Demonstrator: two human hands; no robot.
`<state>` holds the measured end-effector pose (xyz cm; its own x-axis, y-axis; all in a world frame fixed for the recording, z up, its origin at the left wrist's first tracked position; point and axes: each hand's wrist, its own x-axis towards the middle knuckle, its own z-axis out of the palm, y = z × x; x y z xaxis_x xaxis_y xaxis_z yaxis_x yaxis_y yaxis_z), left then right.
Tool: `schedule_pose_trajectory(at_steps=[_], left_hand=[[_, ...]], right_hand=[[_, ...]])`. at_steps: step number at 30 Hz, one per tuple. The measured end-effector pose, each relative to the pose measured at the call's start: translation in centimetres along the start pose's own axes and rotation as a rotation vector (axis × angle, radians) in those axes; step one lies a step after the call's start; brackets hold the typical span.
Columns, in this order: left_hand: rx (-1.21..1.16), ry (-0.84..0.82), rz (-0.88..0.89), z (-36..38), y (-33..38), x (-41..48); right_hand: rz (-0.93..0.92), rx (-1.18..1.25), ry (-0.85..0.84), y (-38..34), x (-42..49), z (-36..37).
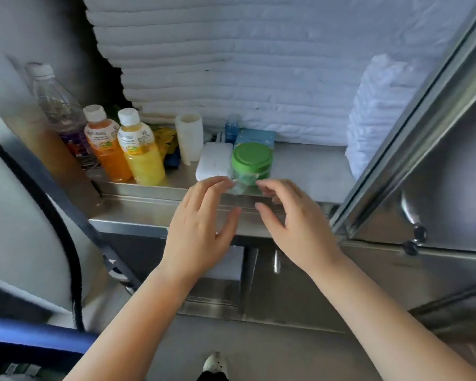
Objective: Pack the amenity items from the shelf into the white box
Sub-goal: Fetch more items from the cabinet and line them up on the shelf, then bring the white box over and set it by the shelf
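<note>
A clear jar with a green lid (pixel 252 160) stands at the front of the steel shelf (pixel 149 188). My left hand (pixel 201 215) reaches up from below and its straight fingertips touch the jar's left side. My right hand (pixel 294 224) comes in from the right, fingers loosely bent, with the tips at the jar's right side. Neither hand grips it. A flat white box with rounded corners (pixel 214 162) lies just left of the jar. Behind the jar are a light-blue carton (pixel 259 136) and a small blue bottle (pixel 231 129).
Left on the shelf stand a yellow juice bottle (pixel 143 154), an orange juice bottle (pixel 107 149), a water bottle (pixel 57 103) and a white cylinder (pixel 189 137). Stacked white towels (pixel 231 64) fill the back. Folded white cloths (pixel 374 114) sit right, beside the open steel door (pixel 429 105).
</note>
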<state>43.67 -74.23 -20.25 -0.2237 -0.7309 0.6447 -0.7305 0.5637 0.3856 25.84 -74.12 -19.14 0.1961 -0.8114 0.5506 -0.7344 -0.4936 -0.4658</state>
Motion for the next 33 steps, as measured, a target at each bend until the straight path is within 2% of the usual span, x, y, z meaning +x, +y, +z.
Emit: schedule_pose_trajectory(at_steps=[4,7,14,20,27,33], left_hand=[[-0.116,-0.109,0.084,3.3,6.9,-1.3],[-0.203,-0.19,0.171,6.5,12.5,-2.6],[-0.319,-0.51,0.388,15.2,25.3,-6.8],[-0.283,-0.732,0.525,22.4,33.3,-10.1],[-0.269,-0.984,0.663,33.8,40.3,-12.9],[-0.241,-1.144,0.729,44.2,45.4,-14.2]], right_hand=[[0.099,-0.145,-0.01,2.1,-7.4,-7.1],[0.245,-0.225,0.033,3.7,-13.6,-12.1],[0.566,-0.471,0.141,6.7,-27.7,-21.9],[0.861,-0.453,0.195,10.8,-38.2,-26.6],[1.116,-0.484,0.067,18.7,-47.7,-30.1],[1.18,-0.461,-0.158,27.2,-53.1,-32.9]])
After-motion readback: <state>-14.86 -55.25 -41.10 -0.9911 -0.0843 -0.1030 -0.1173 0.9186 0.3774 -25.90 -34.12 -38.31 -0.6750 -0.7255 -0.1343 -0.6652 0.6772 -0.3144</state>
